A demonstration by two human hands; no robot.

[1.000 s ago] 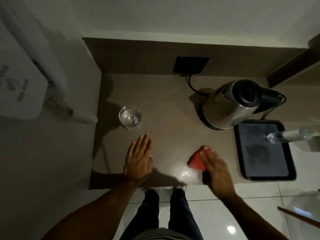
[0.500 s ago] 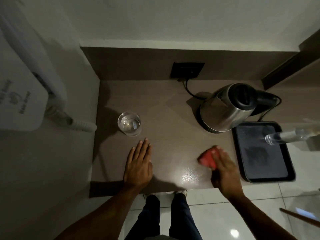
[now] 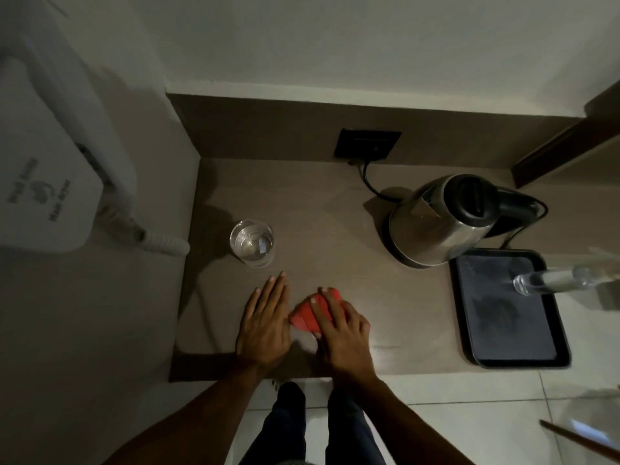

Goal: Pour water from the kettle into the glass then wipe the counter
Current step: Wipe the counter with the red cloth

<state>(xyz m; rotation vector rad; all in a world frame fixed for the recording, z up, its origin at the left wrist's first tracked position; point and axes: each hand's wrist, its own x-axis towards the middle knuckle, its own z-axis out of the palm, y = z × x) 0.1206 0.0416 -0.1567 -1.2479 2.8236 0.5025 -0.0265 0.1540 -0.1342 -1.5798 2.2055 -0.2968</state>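
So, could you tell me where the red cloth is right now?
In the head view, the cloth lies on the counter near its front edge, under the right hand, beside the left hand.

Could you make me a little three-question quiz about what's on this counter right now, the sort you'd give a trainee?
1. True or false: the glass holds water.
2. Which hand presses the red cloth on the counter? A) left hand B) right hand
3. Fill in: the bottle lies over the black ____, right of the kettle.

Key: 1 true; 2 B; 3 tray.
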